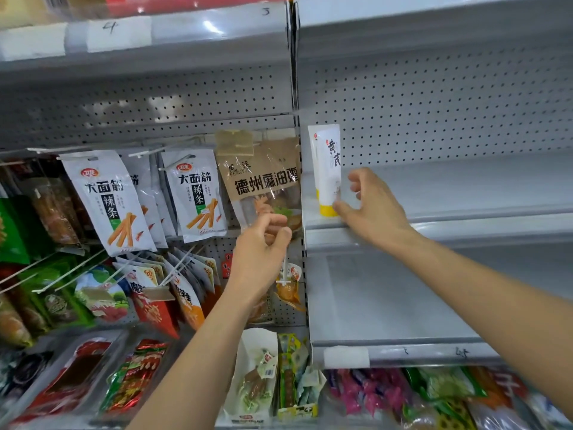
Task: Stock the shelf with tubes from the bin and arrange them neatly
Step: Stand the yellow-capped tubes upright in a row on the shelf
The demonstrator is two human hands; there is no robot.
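The tube [327, 169] is standing upright, yellow cap down, at the near left end of the grey shelf [465, 187], with its white body rising in front of the pegboard panel [434, 103] behind it. The right hand [372, 206] is reaching in from the tube's right. Its thumb [339, 208] is touching the tube's lower right edge just above the cap, and its fingers [356, 181] are curling close beside the tube's right side. I cannot tell whether this grip is actually pinching the tube or only brushing it. The left hand [260, 252] is hovering to the left of the tube and lower, in front of the brown packet [263, 178], which is hanging just left of the tube. That grip is loosely curled and holding nothing. Further left of the tube, white snack packs [105, 200] are hanging on hooks.
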